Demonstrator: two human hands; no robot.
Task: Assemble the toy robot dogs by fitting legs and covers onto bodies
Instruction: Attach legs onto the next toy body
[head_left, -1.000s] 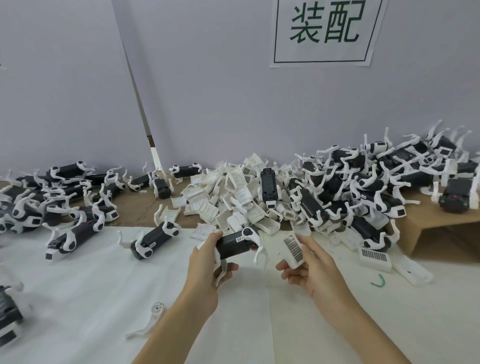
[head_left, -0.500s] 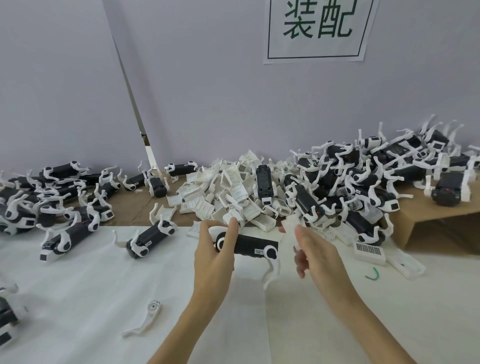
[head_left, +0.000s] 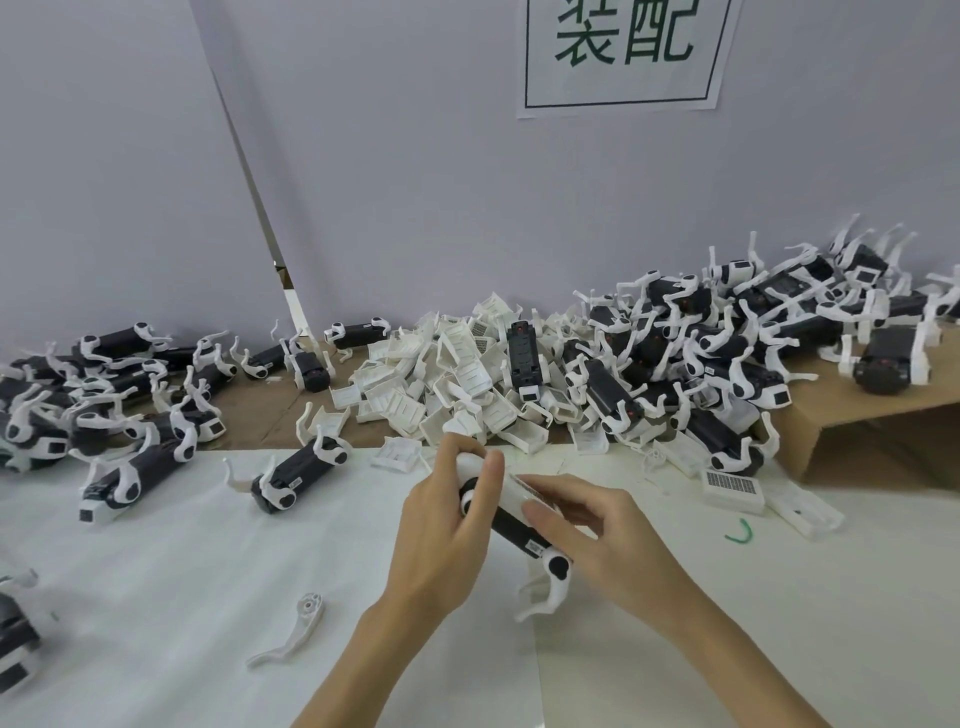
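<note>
Above the white cloth-covered table (head_left: 156, 597) the left hand (head_left: 441, 535) grips the far end of a black plastic toy dog body with white legs (head_left: 514, 525), fingers curled round it and thumb across its top. The right hand (head_left: 597, 530) pinches a white plastic cover (head_left: 524, 491) against the body's upper side, thumb and forefinger closed on it. One white leg (head_left: 550, 587) hangs from the body's near end, held clear of the cloth.

On the cloth lie one loose white curved plastic leg (head_left: 293, 631), two black-and-white dogs lying on their sides (head_left: 296, 475) (the second sits further left), and one small green wire scrap (head_left: 740, 535). One barcode-labelled white cover (head_left: 732, 486) rests to the right, just beside a flat white plastic tray piece (head_left: 802, 512).

Behind, three heaps: black-bodied dogs at left (head_left: 104, 395), loose white covers in the middle (head_left: 457, 379), and more dogs at right (head_left: 727, 353), spilling onto a brown cardboard box (head_left: 883, 431). Each heap is too tangled to count. One white paper sign with green characters (head_left: 623, 52) hangs on the grey wall.
</note>
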